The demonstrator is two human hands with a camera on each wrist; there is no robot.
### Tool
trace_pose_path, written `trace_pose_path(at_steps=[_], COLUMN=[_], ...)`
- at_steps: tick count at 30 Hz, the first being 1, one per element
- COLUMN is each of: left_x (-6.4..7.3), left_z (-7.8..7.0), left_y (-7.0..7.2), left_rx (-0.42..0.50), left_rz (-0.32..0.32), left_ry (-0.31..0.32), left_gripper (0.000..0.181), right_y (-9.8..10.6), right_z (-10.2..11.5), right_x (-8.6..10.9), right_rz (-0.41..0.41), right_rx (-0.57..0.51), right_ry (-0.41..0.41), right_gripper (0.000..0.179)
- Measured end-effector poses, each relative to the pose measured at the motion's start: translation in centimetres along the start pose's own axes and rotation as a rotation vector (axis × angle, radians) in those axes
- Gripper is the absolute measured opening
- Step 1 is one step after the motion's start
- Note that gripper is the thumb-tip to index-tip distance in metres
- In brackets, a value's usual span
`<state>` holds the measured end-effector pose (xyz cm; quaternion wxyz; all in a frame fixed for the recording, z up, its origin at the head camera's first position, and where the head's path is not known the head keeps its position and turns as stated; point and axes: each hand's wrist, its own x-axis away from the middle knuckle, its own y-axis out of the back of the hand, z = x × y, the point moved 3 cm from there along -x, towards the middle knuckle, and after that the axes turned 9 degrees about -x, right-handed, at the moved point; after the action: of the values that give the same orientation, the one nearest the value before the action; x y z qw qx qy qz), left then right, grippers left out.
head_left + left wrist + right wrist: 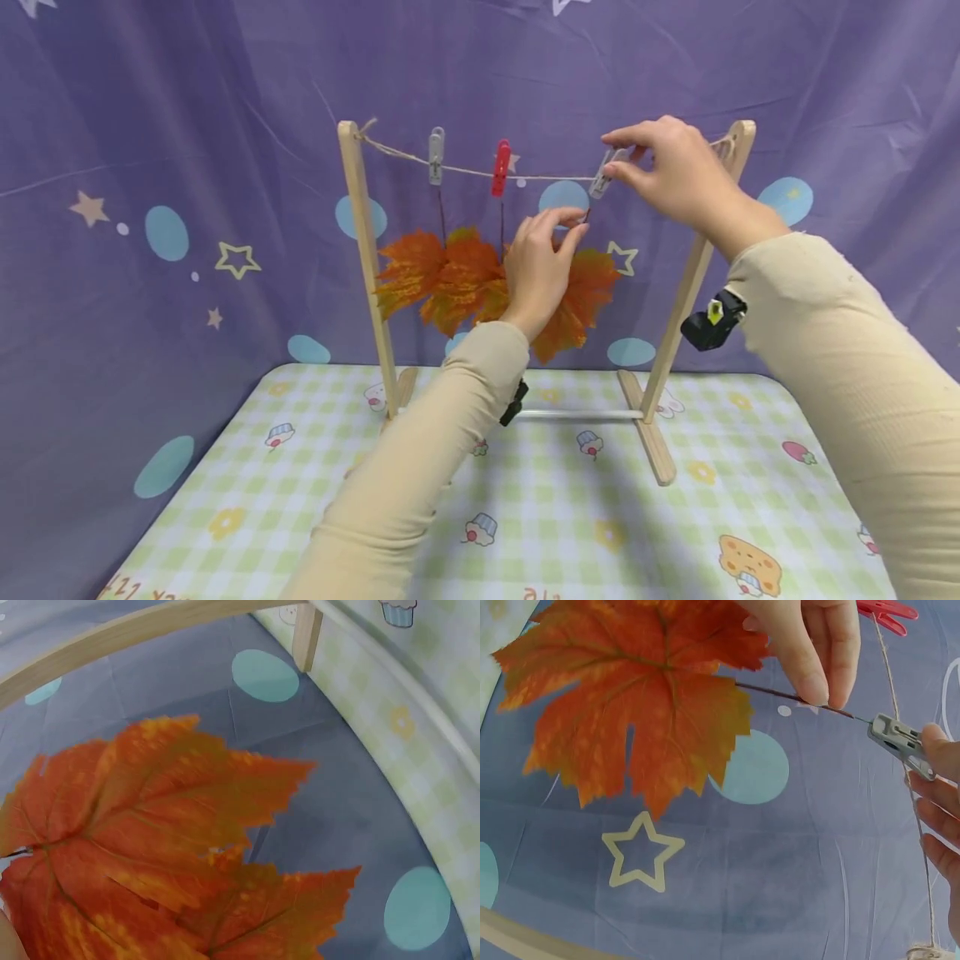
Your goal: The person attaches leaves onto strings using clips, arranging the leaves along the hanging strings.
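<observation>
My left hand (pixel 538 265) pinches the dark stem (pixel 780 694) of an orange autumn leaf (pixel 641 697) between thumb and fingertips. A grey clothespin (pixel 897 741) sits at the twine line (pixel 558 177), its handle end held between the thumb and fingers of my right hand (pixel 678 171). The stem's tip reaches the clothespin's nose in the right wrist view. On the left part of the line, another grey clothespin (pixel 436 157) and a red clothespin (pixel 501 169) hold the stems of hanging orange leaves (pixel 461 279). My left hand and forearm partly cover the leaves in the head view.
The twine is strung between two wooden posts (pixel 365 250) on wooden feet (pixel 654 446), joined low down by a pale rod (pixel 581 414). Beneath the frame lies a green-checked tablecloth (pixel 540 492). A purple curtain (pixel 247 150) with stars and ovals hangs behind.
</observation>
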<state>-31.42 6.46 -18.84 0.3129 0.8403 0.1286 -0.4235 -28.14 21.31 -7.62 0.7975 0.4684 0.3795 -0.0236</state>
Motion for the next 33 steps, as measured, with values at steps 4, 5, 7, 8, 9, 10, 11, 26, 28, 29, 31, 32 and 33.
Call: trace_pose_path(at_steps=[4,5,7,8,9,10,11,26,28,29,31,32,33], left_x=[1.0,1.3,2.0,2.3,2.6,3.0,3.3,8.9,9.6,9.9,10.7,11.0,11.3], left_z=[0.8,1.1,1.6,1.9,2.2,2.5,2.7,4.2,4.3,4.3,4.4,4.4,4.4], left_y=[0.7,0.9,1.4,1.6,1.9,2.2,2.4,7.8,8.4,8.6,9.1,9.3,9.5], left_rx=[0.032,0.036,0.048,0.057,0.069,0.076,0.085,0.143,0.157,0.164,0.174,0.174,0.171], left_rz=[0.021,0.027,0.043,0.051,0.059,0.067,0.079,0.214,0.217,0.222,0.231,0.23,0.223], left_ry=[-0.056,-0.069,-0.093,-0.099,-0.103,-0.105,-0.102,-0.034,-0.013,-0.001,0.017,0.022,0.021], left_gripper=[0.021,0.021,0.021,0.021,0.021,0.021,0.022,0.028,0.029,0.029,0.03,0.031,0.031], right_y=[-0.4,-0.5,-0.6,-0.6,-0.6,-0.6,-0.6,-1.9,-2.2,-2.3,-2.5,-2.7,-2.8], right_z=[0.3,0.4,0.5,0.6,0.7,0.7,0.7,1.4,1.7,1.9,2.3,2.5,2.8], right_x=[0.0,-0.1,-0.1,-0.1,0.0,0.0,0.2,6.7,7.7,8.1,9.0,9.4,9.8], right_rz=[-0.023,-0.025,-0.031,-0.037,-0.048,-0.062,-0.081,-0.418,-0.427,-0.432,-0.442,-0.446,-0.449], right_rx=[-0.006,-0.007,-0.018,-0.024,-0.031,-0.04,-0.05,-0.226,-0.226,-0.226,-0.235,-0.246,-0.254], right_ry=[-0.005,-0.01,-0.028,-0.036,-0.039,-0.041,-0.039,0.061,0.049,0.046,0.044,0.046,0.048], right_gripper=[0.038,0.039,0.04,0.04,0.041,0.041,0.04,0.028,0.028,0.028,0.028,0.028,0.027])
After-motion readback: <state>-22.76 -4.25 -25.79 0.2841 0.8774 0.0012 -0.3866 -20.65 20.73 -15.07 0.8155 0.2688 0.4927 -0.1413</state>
